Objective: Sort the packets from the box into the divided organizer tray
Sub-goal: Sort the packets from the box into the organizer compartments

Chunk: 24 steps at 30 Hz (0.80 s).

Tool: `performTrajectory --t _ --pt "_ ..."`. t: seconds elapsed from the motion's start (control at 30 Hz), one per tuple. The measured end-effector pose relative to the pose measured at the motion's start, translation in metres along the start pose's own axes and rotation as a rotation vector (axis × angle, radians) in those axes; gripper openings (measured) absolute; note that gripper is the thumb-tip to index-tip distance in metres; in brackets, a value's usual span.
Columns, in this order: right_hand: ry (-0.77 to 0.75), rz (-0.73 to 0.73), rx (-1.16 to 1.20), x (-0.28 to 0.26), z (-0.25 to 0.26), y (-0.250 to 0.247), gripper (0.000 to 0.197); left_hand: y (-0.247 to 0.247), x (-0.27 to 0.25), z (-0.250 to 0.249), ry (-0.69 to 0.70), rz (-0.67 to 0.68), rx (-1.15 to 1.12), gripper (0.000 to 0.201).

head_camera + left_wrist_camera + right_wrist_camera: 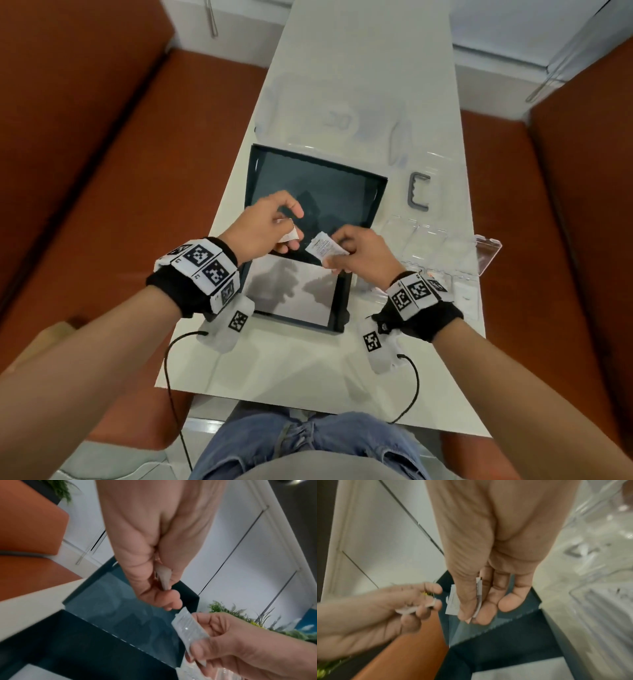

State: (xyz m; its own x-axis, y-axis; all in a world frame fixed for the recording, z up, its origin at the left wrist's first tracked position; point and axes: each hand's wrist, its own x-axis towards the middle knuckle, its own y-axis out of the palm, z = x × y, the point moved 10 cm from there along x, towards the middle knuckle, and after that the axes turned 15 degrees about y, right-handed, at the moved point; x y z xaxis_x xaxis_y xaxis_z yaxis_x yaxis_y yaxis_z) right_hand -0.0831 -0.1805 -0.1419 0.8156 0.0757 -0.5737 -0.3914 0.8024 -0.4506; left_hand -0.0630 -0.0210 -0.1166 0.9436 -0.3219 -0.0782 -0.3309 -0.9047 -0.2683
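A dark teal box (pixel 260 164) lies open on the white table, with a white sheet (pixel 294 291) in its near half. Above the box my left hand (pixel 293 229) pinches a small white packet (pixel 289 236), which shows edge-on in the left wrist view (pixel 163 577). Just to its right my right hand (pixel 334 250) pinches a white packet with printed text (pixel 323 248), also in the right wrist view (pixel 478 599). The two hands are close but apart. The clear divided organizer tray (pixel 428 240) sits right of the box, with a white packet (pixel 466 298) in a near compartment.
A clear plastic lid or container (pixel 329 116) lies on the table beyond the box. A grey clip-like handle (pixel 419 192) rests right of the box's far corner. Orange bench seats (pixel 102 171) flank the narrow table (pixel 291 370). Cables hang from both wrists over the table's near edge.
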Motion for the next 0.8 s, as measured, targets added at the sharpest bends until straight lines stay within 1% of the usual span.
performTrajectory --t 0.07,0.17,0.27,0.3,0.37,0.4,0.47,0.53,0.6,0.63,0.73,0.77,0.8 --pt "0.008 -0.003 0.136 -0.010 -0.002 -0.023 0.030 0.014 0.005 -0.005 0.005 0.029 0.014 0.023" --pt "0.007 0.013 0.208 -0.024 -0.007 -0.048 0.028 0.041 0.012 -0.015 0.015 0.062 0.003 0.016" --pt "-0.003 0.016 0.231 -0.035 -0.015 -0.065 0.033 0.072 0.015 -0.031 0.034 0.124 -0.067 0.032" --pt "-0.007 0.015 0.239 -0.038 -0.017 -0.070 0.035 0.085 0.016 -0.038 0.054 0.164 -0.080 0.034" --pt "-0.013 0.005 0.263 -0.044 -0.024 -0.081 0.035 0.107 0.017 -0.052 0.100 0.230 -0.087 0.026" --pt "-0.020 -0.004 0.278 -0.047 -0.027 -0.086 0.033 0.114 0.019 -0.059 0.118 0.231 -0.094 0.019" --pt "-0.041 -0.050 0.265 -0.054 -0.033 -0.100 0.027 0.120 0.026 -0.070 0.155 0.174 -0.084 0.009" --pt "-0.069 -0.155 0.240 -0.061 -0.040 -0.119 0.023 0.120 0.033 -0.079 0.212 0.090 0.014 0.015" --pt "-0.074 -0.234 0.293 -0.068 -0.048 -0.137 0.022 0.120 0.037 -0.090 0.299 0.019 0.156 0.022" --pt "-0.065 -0.224 0.350 -0.070 -0.052 -0.141 0.022 0.122 0.037 -0.098 0.361 -0.006 0.218 0.024" --pt "0.004 -0.098 0.531 -0.071 -0.062 -0.135 0.033 0.134 0.032 -0.119 0.555 -0.024 0.292 0.024" --pt "0.024 -0.068 0.578 -0.071 -0.066 -0.133 0.035 0.140 0.031 -0.123 0.606 -0.016 0.297 0.022" --pt "0.029 -0.047 0.618 -0.070 -0.065 -0.128 0.032 0.141 0.029 -0.124 0.647 -0.004 0.305 0.020"
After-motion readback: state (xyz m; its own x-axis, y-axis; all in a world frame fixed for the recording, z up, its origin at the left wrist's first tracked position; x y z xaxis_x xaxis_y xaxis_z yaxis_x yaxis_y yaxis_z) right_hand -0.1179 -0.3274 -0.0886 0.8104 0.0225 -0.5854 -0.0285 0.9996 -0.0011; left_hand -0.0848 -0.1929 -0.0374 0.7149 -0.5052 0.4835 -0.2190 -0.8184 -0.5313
